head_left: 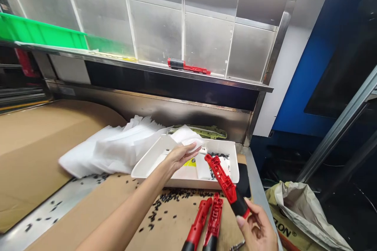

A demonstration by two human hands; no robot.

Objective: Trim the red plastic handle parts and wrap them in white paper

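My right hand (259, 229) grips a red plastic handle part with a black grip (226, 184) by its black end, tilted up toward the white tray (147, 166). My left hand (179, 155) reaches over the tray and pinches a white foam sheet (188, 137) lying across its rim. Two more red and black handle parts (206, 221) lie on the cardboard near my right hand.
A stack of white foam bags (108, 149) lies left of the tray. Small black pieces (165, 208) are scattered on the cardboard. A red part (188, 66) rests on the metal shelf, a green bin (38, 33) sits upper left, and a sack (300, 211) lies at right.
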